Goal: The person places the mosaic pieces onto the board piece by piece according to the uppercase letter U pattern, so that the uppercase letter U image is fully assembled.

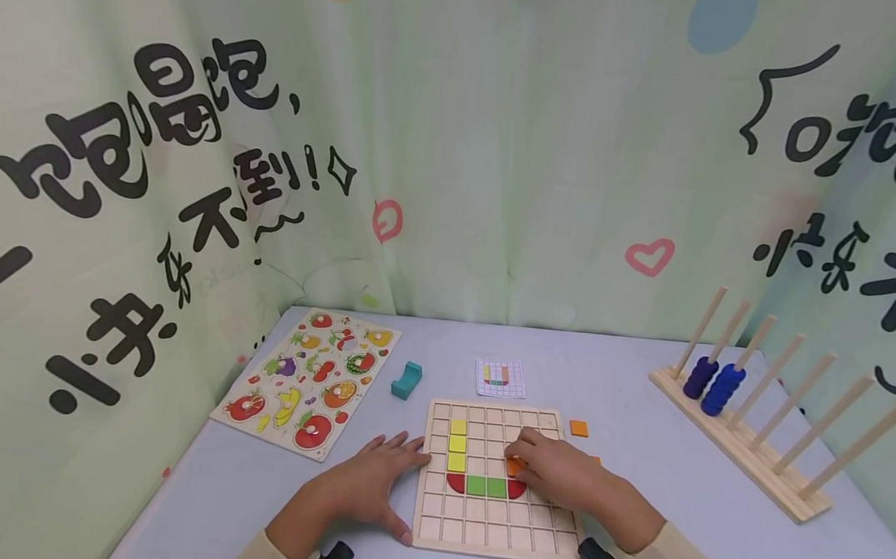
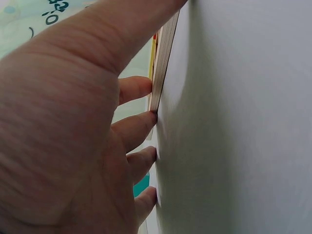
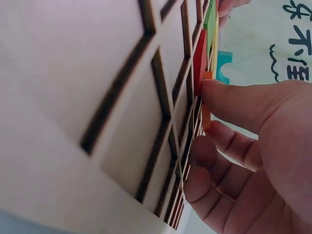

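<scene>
A wooden grid board [image 1: 474, 532] lies flat on the table. My left hand [image 1: 367, 486] is spread at its left edge, with thumb and fingertips against the side. Over the board's right half, my right hand [image 1: 566, 470] pinches an orange square tile [image 1: 513, 467] between thumb and fingers, just above a red rounded piece [image 1: 516, 488]. In the right wrist view the orange tile [image 3: 206, 117] stands close against the grid, partly hidden by the thumb. Three yellow tiles [image 1: 457, 444] form a column on the left. Below them sit another red rounded piece [image 1: 456, 482] and two green tiles [image 1: 486, 486].
A loose orange tile [image 1: 579, 429] lies right of the board; another [image 1: 596, 460] peeks out behind my right hand. Beyond the board are a small pattern card [image 1: 500, 390] and a teal block [image 1: 407, 381]. A fruit puzzle [image 1: 312, 382] lies left, a peg stand [image 1: 748, 447] with blue rings right.
</scene>
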`<state>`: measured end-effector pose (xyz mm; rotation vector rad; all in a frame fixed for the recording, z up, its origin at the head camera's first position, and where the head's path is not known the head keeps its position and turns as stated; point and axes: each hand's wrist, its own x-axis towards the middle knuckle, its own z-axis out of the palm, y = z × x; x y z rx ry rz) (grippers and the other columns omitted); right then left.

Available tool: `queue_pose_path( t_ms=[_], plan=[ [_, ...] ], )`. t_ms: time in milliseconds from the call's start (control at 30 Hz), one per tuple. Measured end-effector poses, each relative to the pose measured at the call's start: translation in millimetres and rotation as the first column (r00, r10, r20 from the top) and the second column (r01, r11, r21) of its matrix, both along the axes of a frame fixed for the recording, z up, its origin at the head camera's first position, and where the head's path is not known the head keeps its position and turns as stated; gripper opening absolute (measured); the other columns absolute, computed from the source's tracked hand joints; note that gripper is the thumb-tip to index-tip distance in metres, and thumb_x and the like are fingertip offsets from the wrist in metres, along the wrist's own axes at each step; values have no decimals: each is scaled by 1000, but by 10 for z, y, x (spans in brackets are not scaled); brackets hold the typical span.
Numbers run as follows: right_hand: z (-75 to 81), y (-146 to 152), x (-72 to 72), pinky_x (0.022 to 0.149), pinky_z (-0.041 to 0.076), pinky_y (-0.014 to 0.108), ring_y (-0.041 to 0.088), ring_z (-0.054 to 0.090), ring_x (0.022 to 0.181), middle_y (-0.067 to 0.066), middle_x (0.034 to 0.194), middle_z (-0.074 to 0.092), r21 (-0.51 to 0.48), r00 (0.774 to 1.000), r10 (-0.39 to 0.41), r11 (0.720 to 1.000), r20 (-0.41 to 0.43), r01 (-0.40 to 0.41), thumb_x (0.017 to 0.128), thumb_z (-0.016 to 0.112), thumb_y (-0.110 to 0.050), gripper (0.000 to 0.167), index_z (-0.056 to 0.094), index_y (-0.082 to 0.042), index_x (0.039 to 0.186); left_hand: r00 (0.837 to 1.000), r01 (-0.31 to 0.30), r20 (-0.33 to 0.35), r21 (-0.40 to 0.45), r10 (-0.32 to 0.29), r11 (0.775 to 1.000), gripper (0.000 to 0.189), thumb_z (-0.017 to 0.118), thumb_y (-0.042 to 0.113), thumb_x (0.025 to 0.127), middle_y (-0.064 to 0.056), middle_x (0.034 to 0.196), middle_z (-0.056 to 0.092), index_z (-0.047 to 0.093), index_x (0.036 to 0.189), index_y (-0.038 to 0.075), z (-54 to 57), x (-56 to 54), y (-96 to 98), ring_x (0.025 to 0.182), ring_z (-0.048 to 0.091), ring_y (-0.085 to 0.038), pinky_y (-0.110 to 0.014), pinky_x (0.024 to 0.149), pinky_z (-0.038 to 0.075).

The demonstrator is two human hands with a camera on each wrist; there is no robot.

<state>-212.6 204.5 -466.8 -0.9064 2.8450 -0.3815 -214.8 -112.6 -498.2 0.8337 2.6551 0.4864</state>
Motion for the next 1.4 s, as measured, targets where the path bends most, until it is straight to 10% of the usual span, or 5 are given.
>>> queue_pose_path(
  t_ms=[1400],
  plan=[
    [28,229,-24,80,52,33,5,53,84,-10,105,55,-6,997,-71,997,27,71,92,67,-18,22,67,-16,115,1000,-3,11,3,3,1000,105,80,70,53,4,155,34,47,144,31,17,-5,4,146,17,-24,-53,116,11]
  ],
)
